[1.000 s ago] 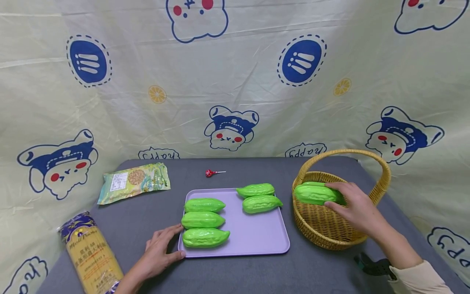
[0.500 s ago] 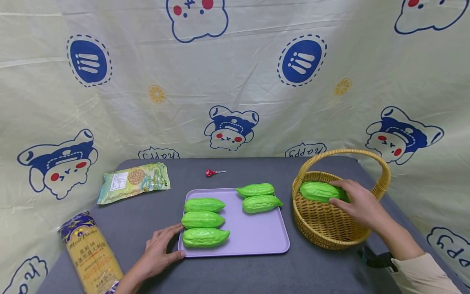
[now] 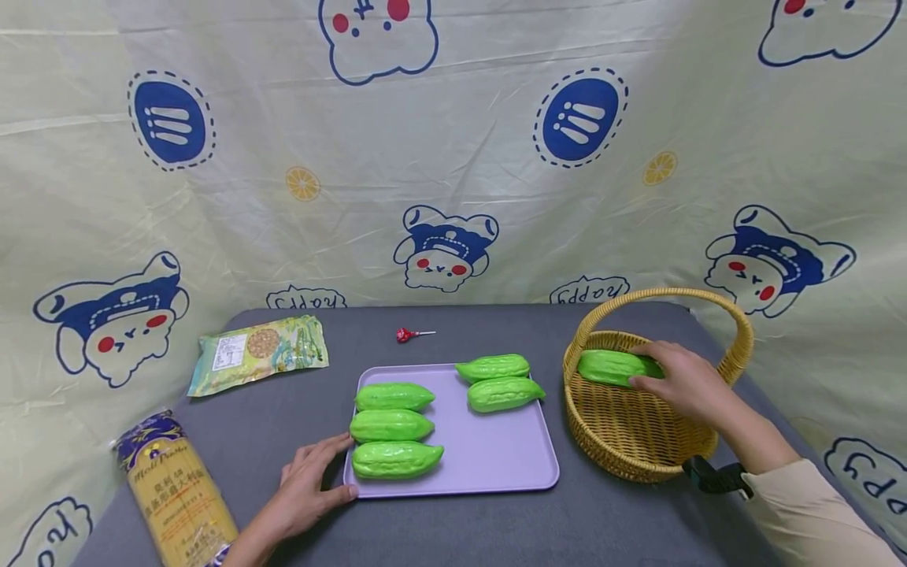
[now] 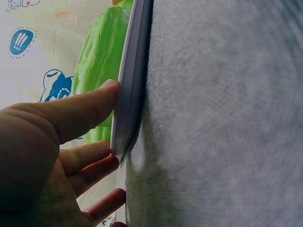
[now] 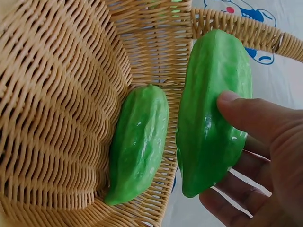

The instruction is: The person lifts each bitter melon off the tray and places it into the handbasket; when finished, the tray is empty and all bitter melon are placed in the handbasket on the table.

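Note:
In the right wrist view a green bitter melon [image 5: 213, 113] is gripped between thumb and fingers of my right hand [image 3: 683, 382], up against the basket's side. A second bitter melon [image 5: 142, 146] lies inside the wicker basket [image 3: 631, 441]; the head view does not clearly show it apart from the held one. My left hand [image 3: 308, 484] touches the front left corner of the lilac tray [image 3: 489, 457] with extended thumb and fingertips. On the tray's left side lie three bitter melons [image 3: 393, 425] in a column. Two more bitter melons [image 3: 499, 383] are at its back right corner.
A red lollipop [image 3: 405, 335] lies behind the tray. A green snack packet [image 3: 262, 354] sits at the back left, and a yellow pasta bag [image 3: 180, 496] at the front left. The basket's tall handle [image 3: 666, 292] arches above it. A patterned curtain [image 3: 453, 142] hangs behind the table.
My right hand has carried its melon slightly right and back within the basket, and the wrist has swung a little. My left hand and the melons on the tray stay put.

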